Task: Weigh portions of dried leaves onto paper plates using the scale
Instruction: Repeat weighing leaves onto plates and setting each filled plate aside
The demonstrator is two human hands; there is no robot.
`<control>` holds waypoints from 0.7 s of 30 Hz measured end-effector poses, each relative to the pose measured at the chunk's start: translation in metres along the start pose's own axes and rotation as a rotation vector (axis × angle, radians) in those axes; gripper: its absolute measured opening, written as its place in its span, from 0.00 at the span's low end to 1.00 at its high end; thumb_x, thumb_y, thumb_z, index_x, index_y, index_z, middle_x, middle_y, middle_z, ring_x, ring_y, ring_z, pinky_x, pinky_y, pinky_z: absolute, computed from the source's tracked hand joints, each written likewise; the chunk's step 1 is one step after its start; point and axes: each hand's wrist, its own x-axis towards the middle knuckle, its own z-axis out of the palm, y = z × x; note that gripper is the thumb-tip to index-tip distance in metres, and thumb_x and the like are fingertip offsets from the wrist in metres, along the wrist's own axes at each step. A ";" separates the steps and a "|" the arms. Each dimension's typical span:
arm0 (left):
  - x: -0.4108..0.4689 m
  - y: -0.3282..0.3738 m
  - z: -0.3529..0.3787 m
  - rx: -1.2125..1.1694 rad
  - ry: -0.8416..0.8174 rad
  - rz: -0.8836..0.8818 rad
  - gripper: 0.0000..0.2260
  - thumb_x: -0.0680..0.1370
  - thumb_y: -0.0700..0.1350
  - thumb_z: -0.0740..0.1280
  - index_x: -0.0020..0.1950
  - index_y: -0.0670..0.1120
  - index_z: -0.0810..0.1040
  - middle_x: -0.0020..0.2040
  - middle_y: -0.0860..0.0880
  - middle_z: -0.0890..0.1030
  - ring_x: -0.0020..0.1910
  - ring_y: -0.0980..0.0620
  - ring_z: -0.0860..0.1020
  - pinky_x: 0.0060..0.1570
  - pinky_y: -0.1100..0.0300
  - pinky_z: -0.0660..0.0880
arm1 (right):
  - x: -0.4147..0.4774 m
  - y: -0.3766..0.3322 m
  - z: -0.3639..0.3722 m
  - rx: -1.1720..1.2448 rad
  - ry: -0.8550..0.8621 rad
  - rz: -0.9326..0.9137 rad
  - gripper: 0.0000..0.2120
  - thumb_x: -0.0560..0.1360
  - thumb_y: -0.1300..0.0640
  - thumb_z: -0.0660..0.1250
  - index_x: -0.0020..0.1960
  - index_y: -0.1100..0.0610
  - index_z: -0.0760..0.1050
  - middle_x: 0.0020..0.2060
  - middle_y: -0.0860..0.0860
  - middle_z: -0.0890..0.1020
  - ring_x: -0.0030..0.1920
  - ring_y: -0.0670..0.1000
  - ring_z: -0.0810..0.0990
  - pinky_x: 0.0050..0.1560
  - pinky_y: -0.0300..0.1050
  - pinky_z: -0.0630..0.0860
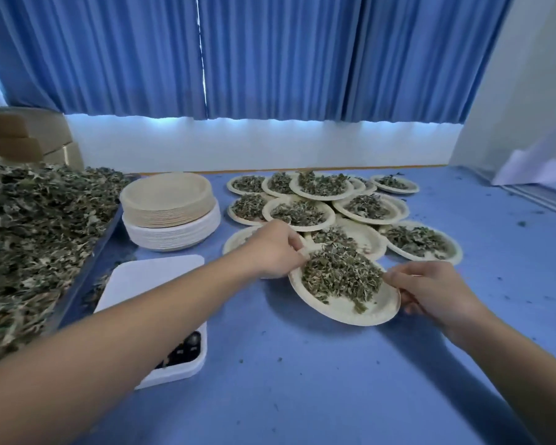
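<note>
Left hand (272,248) and right hand (430,292) each pinch opposite rims of the leaf-filled paper plate (344,311).

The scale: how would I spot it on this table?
Start at the heap of dried leaves, left on the blue table. Beside it, nearer than the stack of empty plates, lies the scale. It is the only flat white rectangle, dark buttons at its near end.

Bare blue table (302,380) lies open across the lower centre and right of the frame. At left, a heap of dried leaves (39,226), the white scale (148,277) and stacked empty plates (170,216) bar the way. Overlapping filled plates (363,239) crowd the centre, the nearest plate (344,311) gripped between left hand (270,248) and right hand (430,290).
</note>
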 end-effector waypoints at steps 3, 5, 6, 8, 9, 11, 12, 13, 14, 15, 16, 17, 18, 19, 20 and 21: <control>0.008 0.023 0.027 -0.070 -0.053 -0.005 0.04 0.76 0.44 0.74 0.48 0.44 0.84 0.33 0.46 0.82 0.33 0.49 0.79 0.36 0.60 0.74 | 0.006 0.015 -0.031 -0.098 0.104 -0.001 0.03 0.75 0.61 0.74 0.43 0.60 0.84 0.25 0.53 0.77 0.23 0.48 0.71 0.27 0.43 0.72; 0.009 0.038 0.042 -0.096 -0.090 -0.013 0.05 0.77 0.45 0.73 0.49 0.43 0.83 0.32 0.46 0.83 0.28 0.52 0.77 0.28 0.64 0.72 | 0.011 0.023 -0.049 -0.151 0.176 -0.017 0.03 0.74 0.60 0.76 0.41 0.57 0.85 0.25 0.52 0.78 0.23 0.49 0.72 0.28 0.43 0.72; 0.009 0.044 0.050 -0.111 -0.110 -0.017 0.06 0.77 0.44 0.73 0.50 0.42 0.82 0.32 0.46 0.82 0.26 0.53 0.76 0.25 0.65 0.71 | 0.014 0.026 -0.058 -0.169 0.211 -0.031 0.03 0.73 0.59 0.77 0.41 0.55 0.85 0.25 0.51 0.79 0.25 0.51 0.73 0.31 0.43 0.72; 0.008 0.055 0.066 -0.172 -0.154 -0.031 0.07 0.78 0.41 0.72 0.54 0.40 0.79 0.33 0.46 0.82 0.27 0.53 0.76 0.27 0.61 0.74 | 0.020 0.033 -0.072 -0.212 0.272 -0.058 0.04 0.72 0.58 0.78 0.39 0.53 0.85 0.29 0.48 0.83 0.31 0.51 0.78 0.38 0.45 0.75; 0.007 0.060 0.073 -0.209 -0.173 -0.043 0.08 0.78 0.40 0.72 0.54 0.39 0.78 0.33 0.45 0.82 0.27 0.52 0.77 0.29 0.59 0.77 | 0.022 0.036 -0.078 -0.231 0.293 -0.058 0.04 0.72 0.57 0.78 0.39 0.52 0.85 0.32 0.48 0.84 0.34 0.51 0.80 0.42 0.46 0.77; 0.005 0.067 0.088 -0.273 -0.205 -0.062 0.06 0.78 0.39 0.72 0.51 0.39 0.77 0.33 0.44 0.81 0.27 0.50 0.77 0.36 0.53 0.81 | 0.025 0.040 -0.088 -0.252 0.319 -0.052 0.04 0.72 0.57 0.78 0.39 0.52 0.85 0.36 0.52 0.86 0.39 0.53 0.82 0.46 0.49 0.78; 0.005 0.071 0.094 -0.301 -0.218 -0.069 0.05 0.78 0.39 0.72 0.48 0.40 0.77 0.32 0.44 0.81 0.28 0.49 0.78 0.40 0.51 0.82 | 0.027 0.041 -0.092 -0.262 0.328 -0.057 0.04 0.72 0.57 0.78 0.40 0.52 0.85 0.38 0.52 0.86 0.41 0.54 0.83 0.46 0.49 0.78; 0.005 0.074 0.099 -0.328 -0.230 -0.077 0.06 0.78 0.39 0.72 0.46 0.41 0.76 0.33 0.44 0.81 0.28 0.48 0.79 0.42 0.49 0.83 | 0.029 0.042 -0.097 -0.273 0.337 -0.062 0.03 0.72 0.57 0.78 0.40 0.52 0.85 0.38 0.53 0.86 0.41 0.54 0.83 0.44 0.48 0.78; 0.006 0.077 0.104 -0.359 -0.241 -0.086 0.06 0.77 0.38 0.72 0.45 0.41 0.76 0.33 0.43 0.81 0.30 0.47 0.80 0.44 0.48 0.84 | 0.031 0.042 -0.102 -0.283 0.343 -0.063 0.03 0.73 0.57 0.78 0.41 0.53 0.86 0.38 0.53 0.86 0.41 0.54 0.82 0.43 0.46 0.76; 0.007 0.081 0.107 -0.392 -0.250 -0.096 0.06 0.77 0.37 0.72 0.45 0.41 0.76 0.34 0.42 0.81 0.32 0.46 0.81 0.46 0.47 0.84 | 0.033 0.041 -0.107 -0.293 0.346 -0.058 0.02 0.73 0.57 0.78 0.42 0.53 0.86 0.38 0.53 0.85 0.40 0.53 0.82 0.41 0.45 0.76; 0.008 0.084 0.111 -0.424 -0.260 -0.105 0.06 0.76 0.36 0.73 0.44 0.41 0.76 0.35 0.42 0.81 0.34 0.45 0.81 0.47 0.46 0.84 | 0.035 0.040 -0.111 -0.301 0.346 -0.047 0.02 0.73 0.57 0.78 0.43 0.54 0.86 0.39 0.53 0.85 0.39 0.53 0.81 0.41 0.46 0.77; 0.009 0.087 0.114 -0.448 -0.269 -0.110 0.07 0.76 0.35 0.73 0.44 0.41 0.76 0.35 0.41 0.81 0.35 0.45 0.81 0.47 0.45 0.84 | 0.037 0.040 -0.117 -0.300 0.345 -0.031 0.02 0.73 0.58 0.78 0.44 0.55 0.86 0.39 0.55 0.85 0.39 0.54 0.80 0.43 0.48 0.78; 0.010 0.090 0.118 -0.462 -0.275 -0.110 0.07 0.76 0.35 0.73 0.43 0.41 0.76 0.35 0.41 0.81 0.35 0.45 0.81 0.48 0.44 0.84 | 0.039 0.041 -0.121 -0.295 0.344 -0.015 0.02 0.73 0.58 0.78 0.44 0.55 0.86 0.40 0.56 0.85 0.39 0.56 0.80 0.45 0.52 0.80; 0.010 0.093 0.121 -0.471 -0.278 -0.109 0.07 0.75 0.35 0.74 0.43 0.40 0.76 0.35 0.41 0.81 0.35 0.45 0.81 0.48 0.44 0.84 | 0.041 0.042 -0.125 -0.292 0.343 -0.004 0.02 0.73 0.58 0.78 0.44 0.55 0.86 0.40 0.57 0.85 0.40 0.57 0.80 0.47 0.53 0.81; 0.010 0.095 0.124 -0.476 -0.279 -0.106 0.07 0.75 0.35 0.74 0.44 0.40 0.76 0.36 0.41 0.81 0.35 0.45 0.82 0.47 0.43 0.84 | 0.042 0.044 -0.128 -0.297 0.346 -0.002 0.02 0.74 0.58 0.78 0.44 0.55 0.86 0.41 0.56 0.85 0.39 0.56 0.80 0.45 0.50 0.80; 0.011 0.098 0.127 -0.482 -0.280 -0.103 0.06 0.75 0.35 0.74 0.44 0.39 0.76 0.36 0.40 0.81 0.35 0.45 0.82 0.47 0.43 0.84 | 0.044 0.047 -0.130 -0.308 0.353 -0.004 0.01 0.74 0.58 0.77 0.44 0.55 0.86 0.40 0.54 0.85 0.38 0.53 0.81 0.42 0.45 0.79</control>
